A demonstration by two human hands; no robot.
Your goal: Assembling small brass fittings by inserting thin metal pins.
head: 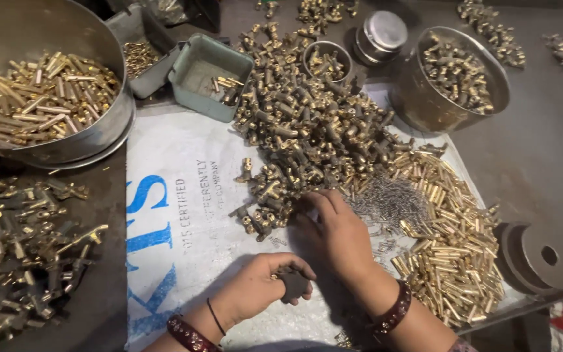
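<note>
Dark fitting (292, 284) is held nearest the body, pinched in the curled fingers of the left hand (255, 287), its long axis seemingly pointed up and away, though much is hidden. Just beyond, the right hand (333, 234) is laid palm down, fingers loosely spread, holding nothing that can be seen, its fingertips touching the near edge of the heap of brass fittings (307, 130). Thin springs (392, 199) and brass tubes (451, 254) are seen to its right, on the white sack (184, 215).

A workshop: heaped brass fittings (307, 130) and metal bowls (464, 104).
</note>
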